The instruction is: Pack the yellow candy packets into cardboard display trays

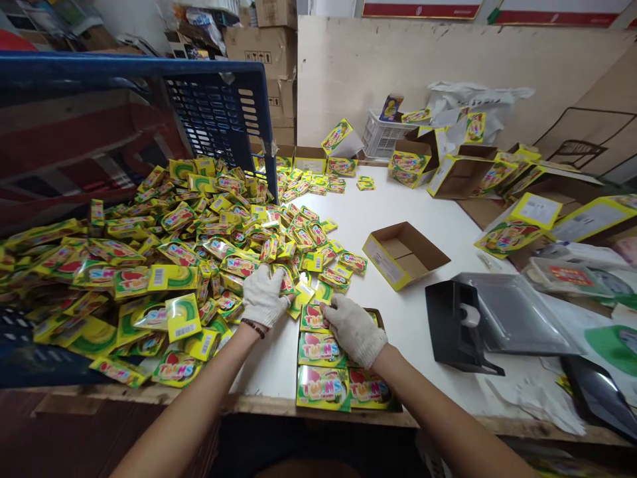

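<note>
Open brown-lined cardboard carton [381,320] is holding rows of flat yellow-green printed boxes [322,386]; left hand [263,297] in white knit glove is touching the loose box heap [179,252] left of carton, can't tell if gripping; right hand [355,330], similarly gloved, is resting over carton's far end, grasp also unclear

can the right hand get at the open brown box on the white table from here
Probably yes: the open box sits just beyond the right hand, with only bare tabletop visible between them. The black plastic piece stands off to the right, seemingly out of the way.
</note>
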The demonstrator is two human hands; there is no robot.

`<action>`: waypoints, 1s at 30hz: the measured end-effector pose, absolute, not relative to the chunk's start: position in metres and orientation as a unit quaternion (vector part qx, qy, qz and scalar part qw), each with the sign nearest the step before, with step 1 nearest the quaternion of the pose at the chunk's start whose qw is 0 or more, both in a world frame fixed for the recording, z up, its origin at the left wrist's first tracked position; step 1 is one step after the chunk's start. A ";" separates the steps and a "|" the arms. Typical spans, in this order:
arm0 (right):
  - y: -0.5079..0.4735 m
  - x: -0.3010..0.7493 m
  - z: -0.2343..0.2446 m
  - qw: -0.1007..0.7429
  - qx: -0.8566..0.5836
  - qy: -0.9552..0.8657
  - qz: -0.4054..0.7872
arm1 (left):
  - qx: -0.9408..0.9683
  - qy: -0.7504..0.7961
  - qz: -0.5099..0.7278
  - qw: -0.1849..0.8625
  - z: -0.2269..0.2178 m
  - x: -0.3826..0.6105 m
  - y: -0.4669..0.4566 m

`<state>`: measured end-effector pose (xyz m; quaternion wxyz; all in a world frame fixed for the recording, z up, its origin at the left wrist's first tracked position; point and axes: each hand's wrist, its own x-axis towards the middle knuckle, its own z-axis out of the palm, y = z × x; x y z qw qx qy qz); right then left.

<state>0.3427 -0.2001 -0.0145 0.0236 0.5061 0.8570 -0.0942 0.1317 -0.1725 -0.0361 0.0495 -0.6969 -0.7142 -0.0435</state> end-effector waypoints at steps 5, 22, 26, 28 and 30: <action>-0.211 0.338 0.004 0.106 0.447 0.887 -0.051 | -0.720 -0.689 -0.067 0.055 -0.041 0.121 -0.166; -0.219 0.336 0.001 0.122 0.419 0.895 -0.093 | -0.545 -0.688 -0.432 -0.208 -0.030 0.121 -0.191; -0.207 0.356 -0.003 -0.040 0.477 0.842 -0.248 | -0.371 -0.586 -0.544 -0.472 -0.024 0.143 -0.215; -0.201 0.367 -0.003 -0.172 0.524 0.750 -0.366 | -0.273 -0.534 -0.548 -0.583 -0.020 0.157 -0.226; -0.200 0.376 -0.002 -0.268 0.527 0.647 -0.482 | -0.237 -0.503 -0.545 -0.627 -0.016 0.170 -0.236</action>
